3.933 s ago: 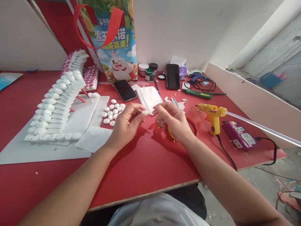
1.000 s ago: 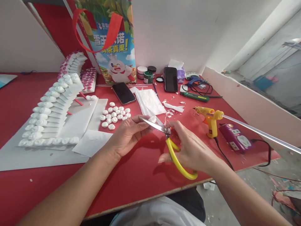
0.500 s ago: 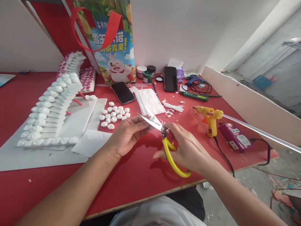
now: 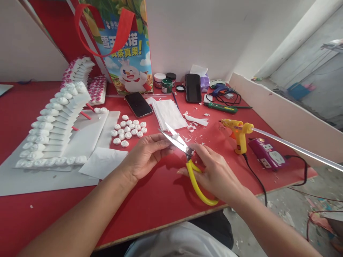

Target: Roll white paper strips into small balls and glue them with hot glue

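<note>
My right hand (image 4: 214,169) grips a pair of scissors (image 4: 197,185) with yellow handles, its blades apart and pointing up to the left. My left hand (image 4: 143,153) is closed in a pinch beside the blades. A small white paper piece (image 4: 175,136) shows between the blades at its fingertips; the rest of it is hidden. Just beyond the scissors lies a stack of white paper sheets (image 4: 171,116). Several small white paper rosettes (image 4: 128,132) are gathered on the red table (image 4: 150,203), past my left hand.
At left stands a curved white model (image 4: 61,125) edged with rosettes. A yellow glue gun (image 4: 239,137) with a long glue stick rests at right, near a purple power socket (image 4: 268,153). Phones (image 4: 138,104), paint jars (image 4: 166,85) and a printed bag (image 4: 128,53) are behind.
Less of the white paper shows between the blades now. Both hands stay in nearly the same place, and the whole view has shifted slightly.
</note>
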Tool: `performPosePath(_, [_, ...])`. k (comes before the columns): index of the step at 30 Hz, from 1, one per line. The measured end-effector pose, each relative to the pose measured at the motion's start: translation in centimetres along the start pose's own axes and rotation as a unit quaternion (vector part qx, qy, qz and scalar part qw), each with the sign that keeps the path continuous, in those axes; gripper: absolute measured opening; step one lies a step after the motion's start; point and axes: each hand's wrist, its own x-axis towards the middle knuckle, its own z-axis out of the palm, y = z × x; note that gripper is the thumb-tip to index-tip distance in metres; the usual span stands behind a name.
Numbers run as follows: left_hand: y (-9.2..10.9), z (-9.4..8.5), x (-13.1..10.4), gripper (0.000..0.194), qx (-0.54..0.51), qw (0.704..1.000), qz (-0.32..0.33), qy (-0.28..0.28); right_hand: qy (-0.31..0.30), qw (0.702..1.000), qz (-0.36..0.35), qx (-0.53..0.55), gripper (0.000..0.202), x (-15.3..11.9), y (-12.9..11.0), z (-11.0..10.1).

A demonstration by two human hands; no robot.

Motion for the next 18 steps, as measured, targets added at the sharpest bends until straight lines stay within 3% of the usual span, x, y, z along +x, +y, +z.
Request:
performPosePath(5, [-0.4, 0.2, 0.0, 0.023, -0.004, 1.000, -0.023, 0.013, -0.006, 1.000, 0.017, -0.008, 0.048, -0.9, 0.1, 0.0])
performPosePath(18, [-0.8, 0.4, 0.1, 0.021, 0.026, 0.998, -0.048, -0.016, -0.015, 0.998, 0.064, -0.011, 0.044, -2.5, 0.1, -0.1])
